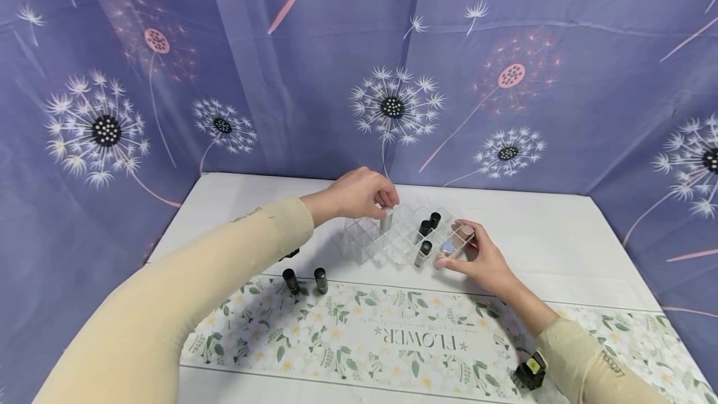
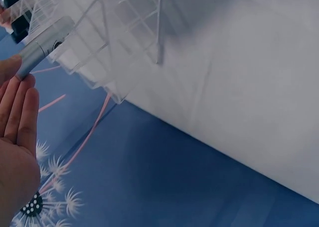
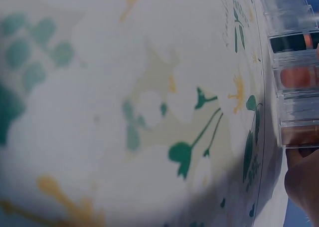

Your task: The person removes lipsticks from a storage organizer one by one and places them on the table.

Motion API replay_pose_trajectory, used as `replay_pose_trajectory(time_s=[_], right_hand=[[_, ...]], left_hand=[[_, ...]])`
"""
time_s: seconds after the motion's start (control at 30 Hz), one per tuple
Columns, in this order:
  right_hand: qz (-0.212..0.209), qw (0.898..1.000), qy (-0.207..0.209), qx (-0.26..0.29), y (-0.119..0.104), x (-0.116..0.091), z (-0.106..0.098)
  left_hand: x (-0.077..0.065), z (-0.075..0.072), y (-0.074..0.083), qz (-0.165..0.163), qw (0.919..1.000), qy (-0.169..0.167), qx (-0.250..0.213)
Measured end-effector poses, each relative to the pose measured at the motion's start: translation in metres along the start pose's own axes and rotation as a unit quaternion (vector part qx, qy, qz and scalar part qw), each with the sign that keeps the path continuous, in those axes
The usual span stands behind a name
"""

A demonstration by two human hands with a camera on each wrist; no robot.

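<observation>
My left hand (image 1: 361,195) pinches the upper end of a silver lipstick tube (image 2: 44,43) between thumb and fingers. The tube stands upright, its lower part within the grid of a clear lipstick organizer (image 1: 366,248) in the head view. My right hand (image 1: 487,264) grips the right end of this organizer, thumb at the front side and fingers behind. Several black-capped lipsticks (image 1: 424,248) stand in compartments right of the silver tube. Closer to the right hand are a blue-topped tube (image 1: 447,248) and a brownish-pink one (image 1: 465,232), also inside the organizer.
Two black lipsticks (image 1: 320,280) stand on the table left of the organizer; another dark item (image 1: 289,255) is partly hidden behind the left sleeve. A floral runner (image 1: 348,329) crosses the white table. By the right sleeve sits a black device (image 1: 530,371). A purple curtain (image 1: 314,111) hangs behind.
</observation>
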State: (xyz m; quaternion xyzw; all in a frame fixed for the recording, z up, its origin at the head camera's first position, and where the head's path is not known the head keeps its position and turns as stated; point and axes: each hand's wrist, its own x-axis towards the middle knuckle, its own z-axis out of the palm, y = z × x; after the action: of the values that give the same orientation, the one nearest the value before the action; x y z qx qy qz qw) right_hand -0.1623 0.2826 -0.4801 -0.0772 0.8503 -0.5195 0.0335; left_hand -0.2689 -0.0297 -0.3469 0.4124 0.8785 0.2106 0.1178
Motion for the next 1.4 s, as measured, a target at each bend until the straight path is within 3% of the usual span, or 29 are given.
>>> replay_pose_trajectory(time_s=[0.73, 1.4], right_hand=[[-0.002, 1.000, -0.005, -0.010, 0.000, 0.001, 0.000], [0.003, 1.000, -0.003, -0.017, -0.002, 0.000, 0.001]], left_hand=[[-0.024, -0.028, 0.015, -0.002, 0.9994, 0.027, -0.021], [-0.067, -0.022, 0.025, 0.014, 0.9997, 0.015, -0.015]])
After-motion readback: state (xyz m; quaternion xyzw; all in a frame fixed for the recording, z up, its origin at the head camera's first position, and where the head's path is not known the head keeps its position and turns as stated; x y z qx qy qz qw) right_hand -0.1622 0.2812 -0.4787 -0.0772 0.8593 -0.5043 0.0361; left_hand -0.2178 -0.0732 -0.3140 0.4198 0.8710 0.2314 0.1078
